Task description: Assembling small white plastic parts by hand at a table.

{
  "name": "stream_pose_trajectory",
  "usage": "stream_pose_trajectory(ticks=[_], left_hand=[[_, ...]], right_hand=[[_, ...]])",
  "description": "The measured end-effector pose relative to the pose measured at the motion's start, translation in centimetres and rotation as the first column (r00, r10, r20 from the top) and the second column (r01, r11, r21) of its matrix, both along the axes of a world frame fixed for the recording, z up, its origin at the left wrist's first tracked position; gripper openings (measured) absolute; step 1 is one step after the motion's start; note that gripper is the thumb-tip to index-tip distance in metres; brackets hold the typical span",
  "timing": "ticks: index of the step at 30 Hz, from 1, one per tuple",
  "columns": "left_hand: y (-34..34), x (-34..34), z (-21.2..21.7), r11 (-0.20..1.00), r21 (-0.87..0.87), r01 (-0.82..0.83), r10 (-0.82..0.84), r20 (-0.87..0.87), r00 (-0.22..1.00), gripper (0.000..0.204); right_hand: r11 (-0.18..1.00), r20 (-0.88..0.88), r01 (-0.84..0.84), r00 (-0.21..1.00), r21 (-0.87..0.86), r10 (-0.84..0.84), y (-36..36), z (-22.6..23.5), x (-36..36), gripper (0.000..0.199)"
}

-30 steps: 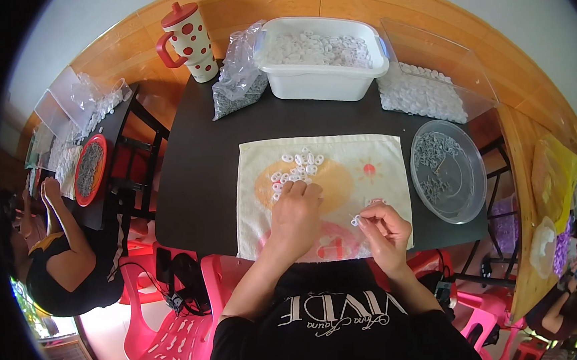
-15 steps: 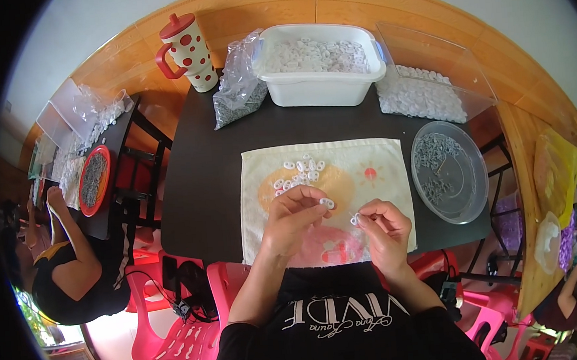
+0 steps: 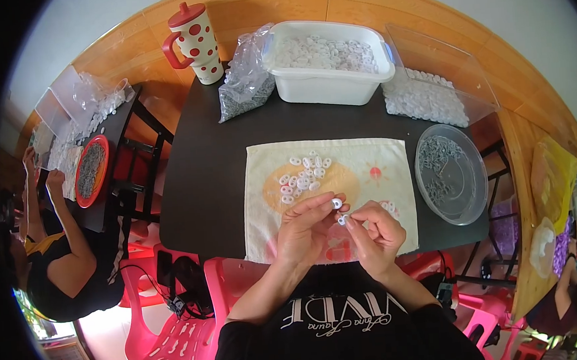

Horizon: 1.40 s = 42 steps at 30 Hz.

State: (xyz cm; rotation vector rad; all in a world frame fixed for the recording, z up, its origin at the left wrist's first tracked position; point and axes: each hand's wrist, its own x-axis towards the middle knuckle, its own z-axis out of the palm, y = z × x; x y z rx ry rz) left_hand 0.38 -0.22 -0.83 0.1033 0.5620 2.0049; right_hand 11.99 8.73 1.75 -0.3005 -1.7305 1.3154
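Note:
My left hand (image 3: 303, 231) pinches a small white oval plastic piece (image 3: 336, 204) with holes in it between thumb and fingers. Close by on its right, the thumb and fingertips of my right hand (image 3: 376, 233) are closed on another small white piece (image 3: 343, 220), just below the first. Whether the two pieces touch, I cannot tell. Both hands are over a cream towel (image 3: 392, 156) with printed coloured shapes. Beyond my left hand, a loose pile of similar white pieces (image 3: 307, 175) lies on the towel.
A round clear tub (image 3: 462, 198) of grey metal parts sits to the right. Behind stand a spotted tumbler (image 3: 197, 44), a bag of grey parts (image 3: 249, 92), a white basin (image 3: 329, 89) of white pieces and a clear box (image 3: 427, 100). Another person (image 3: 63, 262) works at the left table.
My hands have come together, the right moving left toward the left hand. The view has shifted slightly. The person at the left has raised their hands.

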Motion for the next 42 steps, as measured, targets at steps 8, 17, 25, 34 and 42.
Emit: stream_pose_trajectory(ticks=[8,17,25,34,42], left_hand=[[-0.1,0.9,-0.6,0.997,0.077,-0.011,0.01,0.016,1.0,0.023],[-0.2,1.2,-0.7,0.998,0.054,0.019,-0.018,-0.021,1.0,0.022],[-0.5,1.4,-1.0,0.999,-0.006,-0.034,0.032,-0.207,0.978,0.024],[-0.7,1.5,0.3,0.977,-0.117,-0.177,0.073,-0.597,0.799,0.028],[-1.3,0.7,-0.3,0.949,-0.25,-0.19,-0.072,-0.763,0.643,0.019]], right_hand=[[0.998,0.004,0.055,0.998,0.01,-0.055,-0.1,-0.5,0.2,0.013],[0.997,0.01,0.079,0.997,0.015,-0.079,-0.3,-0.2,0.3,0.012],[0.997,-0.008,0.071,0.997,0.017,-0.071,-0.2,-0.3,0.5,0.013],[0.997,0.028,0.055,0.998,-0.056,-0.054,-0.4,-1.2,1.1,0.014],[0.985,0.154,-0.08,0.987,0.153,0.056,2.3,-0.7,1.8,0.018]])
